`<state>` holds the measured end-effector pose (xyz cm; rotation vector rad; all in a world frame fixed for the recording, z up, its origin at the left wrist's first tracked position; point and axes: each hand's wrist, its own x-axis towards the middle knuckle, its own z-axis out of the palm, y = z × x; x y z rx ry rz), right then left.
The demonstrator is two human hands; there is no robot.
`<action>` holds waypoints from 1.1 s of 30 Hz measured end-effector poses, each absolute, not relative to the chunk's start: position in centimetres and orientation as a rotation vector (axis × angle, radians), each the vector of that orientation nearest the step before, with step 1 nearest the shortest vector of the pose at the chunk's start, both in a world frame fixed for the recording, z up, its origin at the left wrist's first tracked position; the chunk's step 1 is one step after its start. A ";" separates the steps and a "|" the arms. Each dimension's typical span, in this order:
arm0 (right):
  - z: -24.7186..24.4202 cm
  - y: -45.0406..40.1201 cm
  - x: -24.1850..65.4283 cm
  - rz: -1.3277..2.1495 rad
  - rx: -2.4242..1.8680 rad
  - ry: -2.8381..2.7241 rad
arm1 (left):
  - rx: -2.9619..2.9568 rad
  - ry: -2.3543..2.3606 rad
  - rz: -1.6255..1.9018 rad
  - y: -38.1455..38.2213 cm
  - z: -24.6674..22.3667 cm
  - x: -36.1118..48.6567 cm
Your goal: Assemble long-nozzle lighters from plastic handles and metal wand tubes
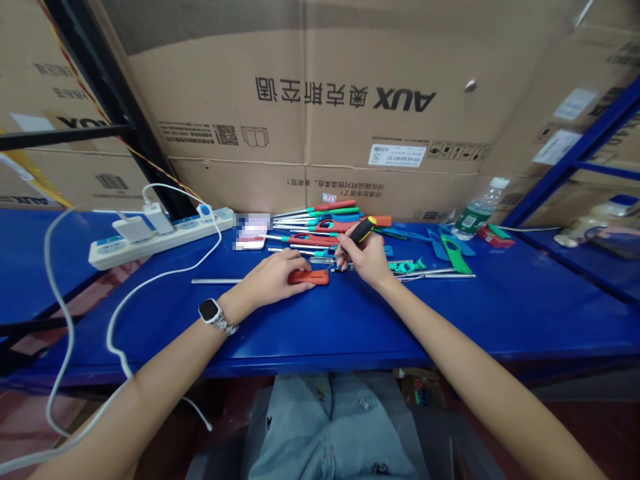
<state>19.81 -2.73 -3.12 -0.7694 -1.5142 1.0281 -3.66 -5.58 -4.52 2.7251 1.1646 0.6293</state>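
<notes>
1. Only one view here, the head cam. Left hand (pixel 280 275) has its fingers curled over the left end of the orange handle (pixel 317 277), thumb along the near side. Grip's closed on it, looks like it's pinning the thing to the table (pixel 320 333).
2. Right hand (pixel 369 259) has the fingers wrapped round a screwdriver (pixel 363 229), butt up and leaning right, shaft slanting down-left.
3. The key bit: the handle lies just left of the right fingers, long axis running roughly left to right, free end facing the screwdriver. Left hand's the nearer one, already on it. Tip is right by that free end; can't tell if it's touching.
4. Around it: lighters (pixel 320 239) lined up behind, a thin rod (pixel 216 281) to the left, green bits (pixel 410 266) off right.
</notes>
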 end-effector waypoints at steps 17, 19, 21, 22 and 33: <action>-3.0 -2.7 19.1 0.802 -0.816 -1.769 | 2.260 0.851 1.112 -2.9 -0.8 -0.1; -2.6 -2.9 18.8 0.747 -0.806 -1.827 | 2.094 0.792 1.361 -2.9 -0.3 0.1; -2.2 -2.8 18.5 0.697 -0.810 -1.884 | 1.987 0.768 1.535 -3.0 0.5 0.6; -2.2 -2.8 18.2 0.679 -0.807 -1.905 | 1.943 0.789 1.578 -3.0 1.0 1.0; -1.5 -2.3 18.7 0.883 -0.669 -1.956 | 1.873 0.804 1.507 -3.5 1.2 2.5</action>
